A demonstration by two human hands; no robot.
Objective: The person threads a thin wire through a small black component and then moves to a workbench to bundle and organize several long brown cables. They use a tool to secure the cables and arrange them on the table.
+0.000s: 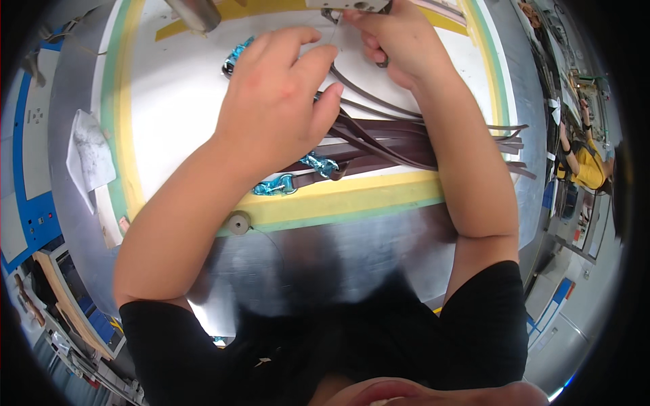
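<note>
My left hand (274, 95) spreads over a bundle of dark brown flat straps (386, 135), its thumb and fingers apart; what lies under its palm is hidden. Beside its fingers is a clip wrapped in shiny blue film (237, 55). More blue-wrapped hardware (274, 185) hangs on strap ends below the wrist. Farther up, my right hand (403, 44) has curled fingers close to a pale metal machine part (349, 5). A small black piece shows under those fingers, too little to name. One thin strap curves between my hands and passes beneath the right forearm.
A white work surface bordered by yellow and green tape (325, 210) lies on a metal table. Near its front edge sits a small grey bobbin (238, 222) with loose thread. A metal cylinder (195, 15) stands at the far left; crumpled white paper (91, 159) lies left. Another person (589, 166) is far right.
</note>
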